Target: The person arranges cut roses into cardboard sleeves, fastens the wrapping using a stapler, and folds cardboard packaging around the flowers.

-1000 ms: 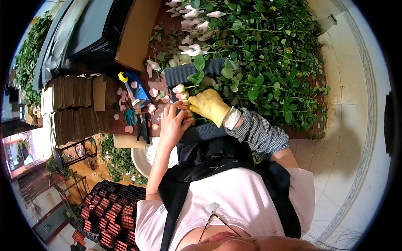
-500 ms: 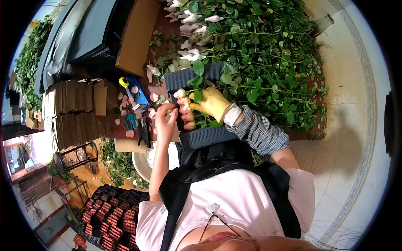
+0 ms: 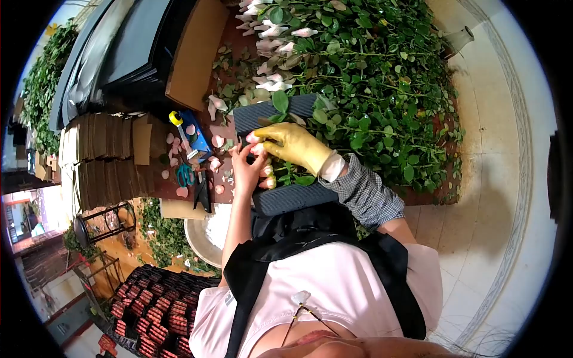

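Roses (image 3: 267, 182) lie between bare left hand (image 3: 245, 172), grip unclear, touching upper blooms (image 3: 256, 149), and gloved right hand (image 3: 296, 147), pinching them.

Bare left hand (image 3: 245, 172) and gloved right hand (image 3: 300, 148), fingers at pink roses (image 3: 267, 172) between black corrugated flaps (image 3: 295, 199). Scissors (image 3: 184, 175) lie leftward on the bench (image 3: 168, 190); leafy stems (image 3: 382, 89) spread rightward.

The bare left hand (image 3: 245, 173) and gloved right hand (image 3: 296, 145) reach forward, close together, fingers (image 3: 271, 131) bent.
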Demonstrator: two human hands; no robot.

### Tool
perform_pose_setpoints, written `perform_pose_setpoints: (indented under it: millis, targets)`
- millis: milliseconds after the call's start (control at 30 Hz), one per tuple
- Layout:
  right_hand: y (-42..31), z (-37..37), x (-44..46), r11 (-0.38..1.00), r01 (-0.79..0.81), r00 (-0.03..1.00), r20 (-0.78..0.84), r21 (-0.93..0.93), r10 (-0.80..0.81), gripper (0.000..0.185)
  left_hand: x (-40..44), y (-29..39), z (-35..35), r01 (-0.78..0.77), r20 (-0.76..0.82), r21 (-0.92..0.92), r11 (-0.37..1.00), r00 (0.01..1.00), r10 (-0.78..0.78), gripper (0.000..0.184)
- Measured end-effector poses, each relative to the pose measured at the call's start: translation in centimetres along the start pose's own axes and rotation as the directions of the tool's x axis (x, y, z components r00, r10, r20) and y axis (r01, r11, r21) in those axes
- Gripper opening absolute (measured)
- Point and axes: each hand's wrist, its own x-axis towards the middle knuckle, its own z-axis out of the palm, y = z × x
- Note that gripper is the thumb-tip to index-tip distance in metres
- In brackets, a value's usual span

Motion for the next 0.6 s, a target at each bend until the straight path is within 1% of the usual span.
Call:
perform_pose_setpoints:
  millis: [33,100,133,167,200,233,300,333,367,433,467,500,567,600]
  targets:
    - [1.1,-0.1,0.2,0.989,-0.057,0.993,0.096,-0.134,0.07,0.033,-0.1,0.5,-0.2,0.005,0.002,0.055,0.998,1.0,-0.006,0.049]
    - [1.6,0.5,-0.2,0.968,-0.009,0.998,0.065,-0.249,0.026,0.036,-0.2,0.9,-0.2,0.023,0.002,0.069,0.997,1.0,-0.023,0.047]
    - [1.2,0.7,-0.5,0.951,-0.024,0.997,0.06,-0.309,0.045,0.038,-0.2,1.0,-0.2,0.026,0.001,0.066,0.998,1.0,-0.026,0.047]
    - [0.9,0.8,-0.7,0.928,-0.039,0.996,0.054,-0.37,0.064,0.039,-0.2,1.1,-0.1,0.031,-0.009,0.076,0.997,0.999,-0.031,0.044]
    - [1.1,1.1,-0.7,0.931,-0.008,0.999,0.026,-0.364,0.019,0.041,-0.3,1.1,0.0,0.036,-0.016,0.088,0.995,0.999,-0.035,0.04]
    - [1.4,1.3,-0.8,0.93,-0.011,0.999,0.026,-0.368,0.022,0.041,-0.2,0.9,0.0,0.013,-0.022,0.091,0.996,1.0,-0.011,0.045]
    - [1.4,1.4,-1.0,0.913,-0.038,0.999,0.014,-0.407,0.048,0.041,0.0,1.0,0.0,0.036,-0.003,0.087,0.996,0.999,-0.036,0.046]
    - [1.1,1.2,-1.0,0.902,-0.086,0.991,0.054,-0.424,0.12,0.041,0.1,0.1,0.3,0.03,-0.005,0.039,0.999,1.0,-0.03,0.046]
    - [0.7,1.0,-1.2,0.902,-0.085,0.991,0.053,-0.424,0.119,0.041,0.7,-0.7,0.0,0.063,0.093,0.007,0.998,0.994,-0.063,0.045]
    - [-0.1,0.7,-1.7,0.946,0.023,0.999,-0.013,-0.324,-0.029,0.045,0.5,0.5,-1.4,0.083,0.121,-0.118,0.989,0.99,-0.069,0.042]
    - [-0.6,0.4,-2.2,0.916,-0.046,0.998,0.015,-0.398,0.057,0.05,0.5,-0.2,-2.1,0.068,0.065,-0.149,0.987,0.996,-0.058,0.037]
    - [-1.7,-0.2,-2.6,0.896,-0.069,0.997,0.002,-0.438,0.077,0.051,0.1,0.1,-3.5,0.055,0.011,-0.131,0.99,0.998,-0.054,0.033]
    - [-4.1,-1.3,-3.3,0.852,-0.091,0.996,-0.033,-0.515,0.086,0.048,-0.6,2.8,-7.3,0.081,-0.016,-0.151,0.985,0.996,-0.084,0.03]
    - [-4.7,-1.5,-3.7,0.851,-0.069,0.998,-0.045,-0.521,0.053,0.043,-0.9,2.0,-8.2,0.069,-0.074,-0.098,0.993,0.994,-0.076,0.029]
